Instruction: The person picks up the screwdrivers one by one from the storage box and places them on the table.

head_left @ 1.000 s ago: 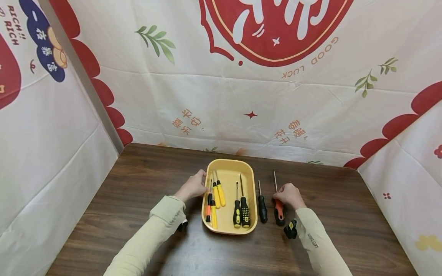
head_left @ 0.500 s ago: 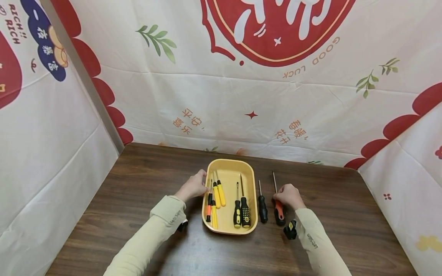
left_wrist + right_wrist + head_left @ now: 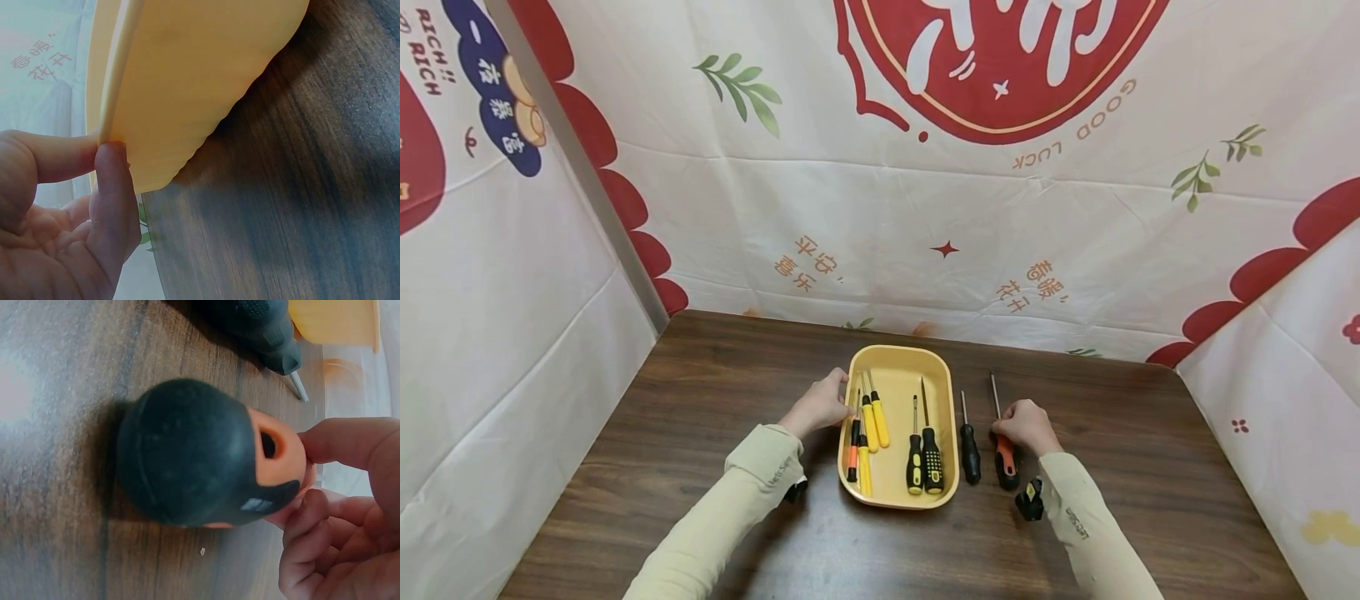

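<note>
My left hand (image 3: 818, 406) pinches the left rim of a yellow tray (image 3: 898, 503); the left wrist view shows thumb and finger on either side of that rim. On the tray's left side lie several slim screwdrivers (image 3: 881, 421), mostly yellow-handled, one orange and black. Two black-and-yellow screwdrivers (image 3: 932, 462) rest at its right side. My right hand (image 3: 1028, 425) pinches an orange-and-black screwdriver (image 3: 1007, 465) near the front of its handle, tip pointing away. Between it and the tray lies a black screwdriver (image 3: 970, 454). The right wrist view shows the orange screwdriver's rounded black butt (image 3: 187, 453) up close.
Everything stands on a dark wooden table (image 3: 715, 383). White printed cloth (image 3: 880, 200) hangs behind the table's far edge and along both sides. A wrist camera (image 3: 1030, 500) sits under the right wrist.
The orange-and-black screwdriver's tip has swung slightly left, with the right hand still on its handle. The left hand and the tray have stayed put.
</note>
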Available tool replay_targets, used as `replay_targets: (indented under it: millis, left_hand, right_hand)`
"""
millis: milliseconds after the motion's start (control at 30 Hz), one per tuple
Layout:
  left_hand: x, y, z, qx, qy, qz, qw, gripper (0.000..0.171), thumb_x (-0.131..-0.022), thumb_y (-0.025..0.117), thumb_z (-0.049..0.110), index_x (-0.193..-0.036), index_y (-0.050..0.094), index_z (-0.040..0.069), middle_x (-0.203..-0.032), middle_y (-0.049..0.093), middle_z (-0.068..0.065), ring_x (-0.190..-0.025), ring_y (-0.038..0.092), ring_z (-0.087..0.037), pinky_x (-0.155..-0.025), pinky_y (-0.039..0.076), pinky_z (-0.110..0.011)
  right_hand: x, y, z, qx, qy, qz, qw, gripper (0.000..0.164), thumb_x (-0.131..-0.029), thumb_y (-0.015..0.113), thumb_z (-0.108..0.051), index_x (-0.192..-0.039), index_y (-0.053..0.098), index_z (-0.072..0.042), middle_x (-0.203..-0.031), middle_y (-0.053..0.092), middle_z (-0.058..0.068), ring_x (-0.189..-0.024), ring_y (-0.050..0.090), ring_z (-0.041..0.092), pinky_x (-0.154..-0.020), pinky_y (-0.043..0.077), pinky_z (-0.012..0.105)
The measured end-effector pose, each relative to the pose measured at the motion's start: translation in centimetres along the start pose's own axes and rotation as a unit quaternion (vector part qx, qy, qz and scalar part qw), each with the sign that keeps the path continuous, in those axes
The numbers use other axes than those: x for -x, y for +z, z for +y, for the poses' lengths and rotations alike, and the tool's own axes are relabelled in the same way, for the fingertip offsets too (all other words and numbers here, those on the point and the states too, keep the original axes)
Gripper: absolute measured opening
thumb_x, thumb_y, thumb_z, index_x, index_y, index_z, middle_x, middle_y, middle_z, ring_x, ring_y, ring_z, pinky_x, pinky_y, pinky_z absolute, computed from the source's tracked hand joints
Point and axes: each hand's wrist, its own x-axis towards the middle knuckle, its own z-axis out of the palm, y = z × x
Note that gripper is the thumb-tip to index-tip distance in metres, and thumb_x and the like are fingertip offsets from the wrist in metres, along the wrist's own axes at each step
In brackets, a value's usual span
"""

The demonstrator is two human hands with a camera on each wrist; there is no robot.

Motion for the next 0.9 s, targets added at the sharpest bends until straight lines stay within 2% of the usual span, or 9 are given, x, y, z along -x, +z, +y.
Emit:
replay_targets:
  millis: [300, 900]
  left_hand:
    - [-0.07, -0.03, -0.01, -0.004, 0.002, -0.002, 1.0000, 0.048, -0.078, 0.065, -0.001, -0.120, 0.042, 0.000, -0.075, 0.055, -0.010, -0.060, 0.054, -0.017, -0.053, 0.047, -0.025]
    - [-0.09, -0.10, -0.04, -0.010, -0.003, -0.001, 0.9999, 0.048, -0.078, 0.066, 0.000, -0.120, 0.041, 0.000, -0.074, 0.056, -0.010, -0.063, 0.058, -0.021, -0.054, 0.047, -0.026]
  right_hand:
    - [0.08, 0.26, 0.13, -0.002, -0.002, -0.001, 1.000, 0.027, -0.078, 0.060, -0.013, -0.054, 0.049, -0.008, -0.045, 0.043, -0.002, -0.040, 0.041, 0.011, -0.042, 0.035, 0.026]
    - [-0.20, 0.37, 0.19, 0.003, -0.010, 0.008, 1.000, 0.030, -0.075, 0.061, -0.014, -0.049, 0.046, -0.011, -0.042, 0.040, -0.004, -0.038, 0.038, 0.010, -0.041, 0.033, 0.025]
